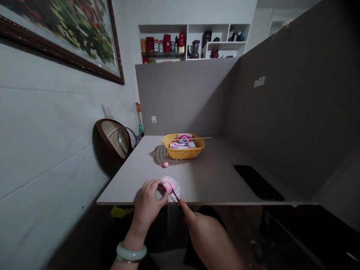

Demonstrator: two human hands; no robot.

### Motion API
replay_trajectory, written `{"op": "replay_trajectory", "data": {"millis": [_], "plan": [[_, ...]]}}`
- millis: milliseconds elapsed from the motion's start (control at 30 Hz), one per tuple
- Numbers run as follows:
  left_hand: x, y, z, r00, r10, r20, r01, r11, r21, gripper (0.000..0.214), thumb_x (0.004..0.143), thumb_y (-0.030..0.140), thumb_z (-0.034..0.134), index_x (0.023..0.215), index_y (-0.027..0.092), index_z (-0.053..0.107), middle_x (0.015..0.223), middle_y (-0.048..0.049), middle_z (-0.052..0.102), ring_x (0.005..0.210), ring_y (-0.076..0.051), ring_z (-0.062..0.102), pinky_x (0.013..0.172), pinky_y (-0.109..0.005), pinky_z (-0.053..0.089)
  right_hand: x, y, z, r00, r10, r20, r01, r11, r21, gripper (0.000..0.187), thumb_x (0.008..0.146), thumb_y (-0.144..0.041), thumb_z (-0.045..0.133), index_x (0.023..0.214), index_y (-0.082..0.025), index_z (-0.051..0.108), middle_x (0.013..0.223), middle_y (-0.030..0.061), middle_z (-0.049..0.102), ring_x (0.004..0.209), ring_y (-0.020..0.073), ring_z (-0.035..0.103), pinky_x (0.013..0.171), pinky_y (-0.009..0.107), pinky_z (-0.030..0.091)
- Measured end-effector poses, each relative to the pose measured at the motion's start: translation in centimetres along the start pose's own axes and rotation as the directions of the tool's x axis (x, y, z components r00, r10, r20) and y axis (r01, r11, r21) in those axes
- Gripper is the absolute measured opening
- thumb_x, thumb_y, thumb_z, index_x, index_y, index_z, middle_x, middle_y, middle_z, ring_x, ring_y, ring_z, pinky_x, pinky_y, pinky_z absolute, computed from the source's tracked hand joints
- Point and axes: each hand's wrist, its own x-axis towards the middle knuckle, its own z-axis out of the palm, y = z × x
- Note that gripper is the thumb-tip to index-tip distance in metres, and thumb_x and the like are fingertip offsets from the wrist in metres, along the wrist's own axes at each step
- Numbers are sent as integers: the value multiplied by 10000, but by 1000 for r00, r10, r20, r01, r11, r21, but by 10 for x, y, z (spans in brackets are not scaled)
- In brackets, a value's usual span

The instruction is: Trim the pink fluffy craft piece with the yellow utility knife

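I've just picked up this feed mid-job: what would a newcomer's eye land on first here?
The yellow plastic basket of pink-and-white packets stands out on the far side of the table, with a long wooden skewer lying across it. At the near table edge, the left hand, wearing a pale jade bangle, is against a pink lump on a white lacy frill, while the right hand holds a thin dark stick to it.

Plastic basket [183, 152] on the table [213, 180], woven mat [160, 155] under its left side, phone [258, 182] to its right
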Motion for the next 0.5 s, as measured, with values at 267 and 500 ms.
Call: {"op": "replay_trajectory", "data": {"millis": [267, 500], "plan": [[2, 4, -5, 999, -35, 25, 36, 998, -49, 172, 856, 338, 617, 979, 218, 621, 975, -63, 674, 952, -238, 616, 852, -378, 496, 24, -5, 8, 999, -6, -52, 10, 996, 83, 649, 899, -127, 406, 1529, -237, 298, 903, 74, 758, 724, 159, 700, 644, 212, 484], [19, 6, -15, 980, -7, 197, 36, 989, -144, 109, 838, 320, 602, 885, 223, 616, 923, -40, 664, 941, -220, 617, 851, -344, 480, 21, -1, 16, 993, -18, -114, 28, 995, 94, 720, 849, -56, 341, 1541, -244, 273, 881, 69, 763, 690, 179, 707, 627, 238, 508]]}}
